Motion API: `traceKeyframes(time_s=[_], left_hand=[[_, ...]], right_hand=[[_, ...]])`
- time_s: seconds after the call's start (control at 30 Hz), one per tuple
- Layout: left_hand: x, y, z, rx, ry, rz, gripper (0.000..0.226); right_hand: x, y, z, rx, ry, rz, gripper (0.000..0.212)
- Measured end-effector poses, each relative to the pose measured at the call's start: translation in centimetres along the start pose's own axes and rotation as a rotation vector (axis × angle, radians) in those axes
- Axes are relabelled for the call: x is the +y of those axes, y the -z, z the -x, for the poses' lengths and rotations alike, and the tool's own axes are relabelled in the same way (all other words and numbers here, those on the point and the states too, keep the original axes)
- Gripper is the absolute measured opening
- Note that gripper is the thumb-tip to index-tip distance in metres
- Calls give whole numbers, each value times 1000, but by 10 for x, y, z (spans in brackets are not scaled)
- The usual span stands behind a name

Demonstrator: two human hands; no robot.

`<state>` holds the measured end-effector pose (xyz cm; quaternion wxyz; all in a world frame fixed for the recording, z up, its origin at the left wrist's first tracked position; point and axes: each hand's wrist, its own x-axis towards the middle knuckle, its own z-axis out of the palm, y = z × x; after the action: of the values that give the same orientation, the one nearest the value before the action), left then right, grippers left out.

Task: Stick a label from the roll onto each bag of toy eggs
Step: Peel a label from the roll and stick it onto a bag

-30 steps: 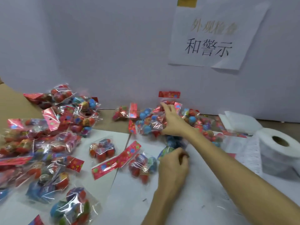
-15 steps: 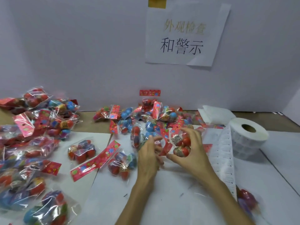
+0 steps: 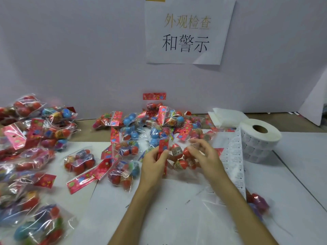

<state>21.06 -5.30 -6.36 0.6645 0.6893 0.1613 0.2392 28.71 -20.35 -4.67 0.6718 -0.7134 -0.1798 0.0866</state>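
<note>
Bags of toy eggs (image 3: 33, 131) heaped far left of the label roll (image 3: 260, 137), others scattered nearer it along the wall (image 3: 70, 50); no stuck label discernible on any. Held bag (image 3: 178, 156) raised just left of the roll's loose strip (image 3: 233, 156). Left hand (image 3: 154, 161) pinching its red header; right hand (image 3: 205, 156) at its other side, fingers half-spread, grip unclear. Probably most left to label. White bench (image 3: 159, 209); paper sign (image 3: 187, 30) above the roll.

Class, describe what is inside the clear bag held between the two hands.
Red toy eggs show through the bag, one bearing a small printed sticker. The left hand and right hand cover part of it, so the count is hidden.
</note>
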Motion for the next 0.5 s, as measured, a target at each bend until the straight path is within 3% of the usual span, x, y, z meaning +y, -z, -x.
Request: traceKeyframes(time_s=[0.03,0.1,0.3,0.5], left_hand=[[1,1,0,-19,-12,9,16],[4,2,2,-81,-28,29,12],[4,7,1,-190,45,100,31],[1,10,-1,-204,55,129,33]], right_hand=[[0,1,-1,-19,-26,-4,5],[0,2,0,-24,-64,-29,10],[-4,1,1,-28,-80,-99,5],[-5,-2,5,-69,-63,30,14]])
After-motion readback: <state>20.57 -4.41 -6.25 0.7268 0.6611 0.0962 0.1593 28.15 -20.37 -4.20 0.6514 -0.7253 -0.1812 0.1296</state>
